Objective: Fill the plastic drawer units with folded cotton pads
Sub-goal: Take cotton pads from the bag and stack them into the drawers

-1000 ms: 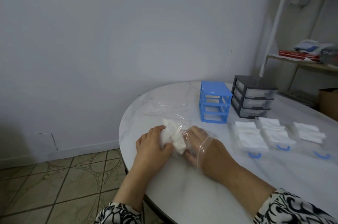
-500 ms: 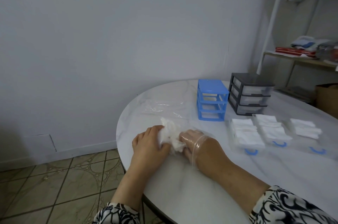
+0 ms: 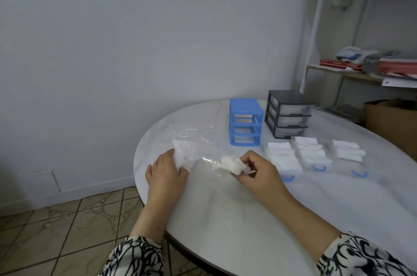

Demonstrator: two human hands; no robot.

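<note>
Left hand (image 3: 165,173): grip closed on a clear plastic bag (image 3: 184,152) with white cotton inside, at the near left part of the counter (image 3: 237,219).

Right hand (image 3: 259,172): fingers pinch a crumpled white cotton pad (image 3: 232,164), held just above the counter, apart from the bag.

Blue drawer unit (image 3: 246,125): three tiers, standing upright toward the far side of the counter; its slots look open and without drawers.

Grey drawer unit (image 3: 287,114): three tiers with clear drawers pushed in, just right of the blue unit.

Three clear drawers with blue handles, on the counter in front of the two units, side by side: left drawer (image 3: 282,159), middle drawer (image 3: 312,152) and right drawer (image 3: 347,151), each holding folded white pads in rows.

Loose clear plastic sheet (image 3: 191,128): lying flat on the counter behind the hands.

Shelf (image 3: 365,72): against the wall at right, carrying red books and folded items.

Cardboard box (image 3: 392,120): beyond the counter's right edge.
</note>
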